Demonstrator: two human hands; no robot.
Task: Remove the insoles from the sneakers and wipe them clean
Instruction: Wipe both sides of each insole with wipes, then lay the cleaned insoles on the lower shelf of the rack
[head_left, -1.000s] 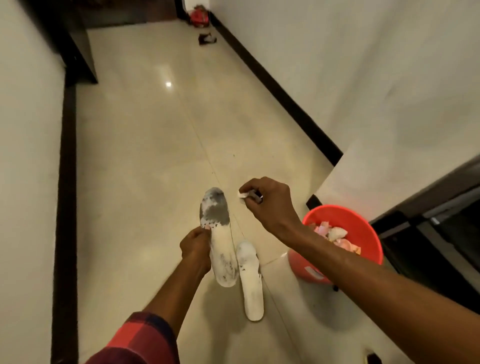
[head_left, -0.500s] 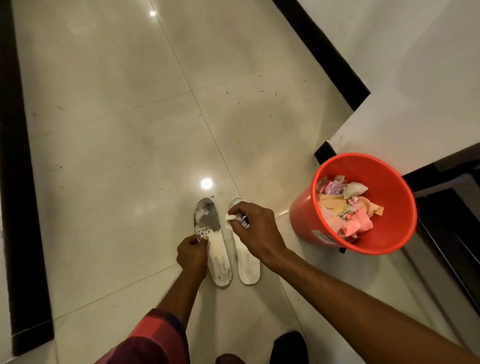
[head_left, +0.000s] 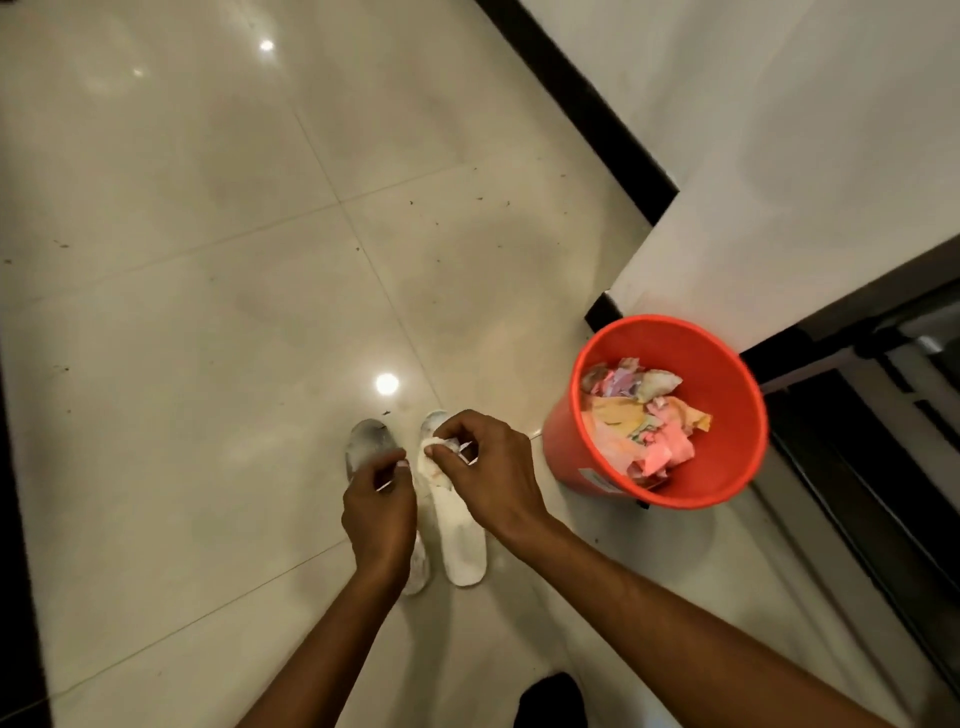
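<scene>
Two white insoles lie side by side on the tiled floor. The left insole (head_left: 370, 441) has a grey, dirty toe, and my left hand (head_left: 379, 514) covers its middle. The cleaner right insole (head_left: 462, 540) lies under my right hand (head_left: 491, 467). Between thumb and fingers, my right hand pinches a small white wipe (head_left: 434, 451) above that insole's toe. My left hand's curled fingertips meet the wipe's left edge and seem to pinch it too. No sneaker is clearly visible.
A red bucket (head_left: 566, 457) holding crumpled pink and yellow scraps stands just right of the insoles, against a white wall corner (head_left: 779, 208) with a black skirting. A dark shoe tip (head_left: 550, 701) shows at the bottom edge. Pale floor tiles (head_left: 208, 312) stretch left and ahead.
My view tilted down towards the floor. The dirty insole went from raised in my left hand to lying beside the other one. My left hand moved over to the wipe.
</scene>
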